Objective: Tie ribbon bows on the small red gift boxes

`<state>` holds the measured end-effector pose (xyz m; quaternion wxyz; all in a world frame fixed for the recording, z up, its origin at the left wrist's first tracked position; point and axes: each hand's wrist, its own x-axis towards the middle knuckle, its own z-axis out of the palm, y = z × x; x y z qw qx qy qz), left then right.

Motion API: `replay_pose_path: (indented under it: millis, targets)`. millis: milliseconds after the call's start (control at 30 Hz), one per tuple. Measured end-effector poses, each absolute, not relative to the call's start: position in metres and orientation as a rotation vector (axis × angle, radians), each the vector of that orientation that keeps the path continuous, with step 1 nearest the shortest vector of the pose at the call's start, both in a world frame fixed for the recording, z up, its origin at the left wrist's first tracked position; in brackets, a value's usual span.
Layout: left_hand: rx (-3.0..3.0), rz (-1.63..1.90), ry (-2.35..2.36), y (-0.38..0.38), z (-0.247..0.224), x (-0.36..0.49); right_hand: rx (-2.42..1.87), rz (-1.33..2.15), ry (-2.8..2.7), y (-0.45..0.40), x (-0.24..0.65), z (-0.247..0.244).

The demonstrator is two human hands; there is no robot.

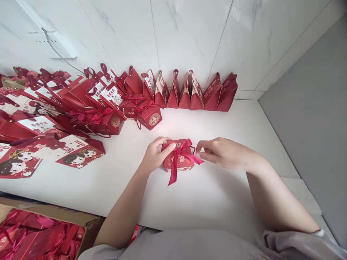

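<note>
A small red gift box [179, 164] with gold print rests on the white counter in front of me. A shiny crimson ribbon [175, 168] is tied over it in a bow, its tails spread across the front and right. My left hand [157, 153] grips the box's left end, thumb on top and fingers behind. At the right end, a thin dark red cord [193, 148] loops out of the box. My right hand [217, 153] has its fingertips pinched at this cord, beside the ribbon's right tail.
Several red gift boxes with handles [196, 97] line the marbled wall. More bowed boxes [150, 115] and boxes with cartoon figures [81, 151] crowd the counter's left. An open cardboard carton [92, 227] of red boxes stands lower left. A grey panel [306, 90] bounds the right side.
</note>
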<state>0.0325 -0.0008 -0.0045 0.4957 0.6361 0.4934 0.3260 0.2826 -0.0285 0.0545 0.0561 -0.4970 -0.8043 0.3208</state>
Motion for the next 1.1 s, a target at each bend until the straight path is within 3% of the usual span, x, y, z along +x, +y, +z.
replay_pose_path:
  millis: [367,533,767,967,1100]
  targets:
    - [1.673,0.779,1.254,-0.001,-0.009,0.033,-1.057,1.192,-2.508,-0.023,0.273,0.044]
    - [1.758,0.804,1.299,-0.001,-0.009,0.035,-0.953,1.093,-2.604,-0.035,0.262,0.045]
    - [1.834,0.784,1.374,-0.002,-0.008,0.034,-1.142,0.864,-2.75,-0.051,0.243,0.035]
    - [1.829,0.689,1.371,-0.005,-0.002,0.033,-0.973,1.343,-2.78,-0.051,0.249,0.042]
    - [1.785,0.687,1.366,-0.008,0.0,0.035,-1.054,1.395,-2.574,-0.038,0.274,0.056]
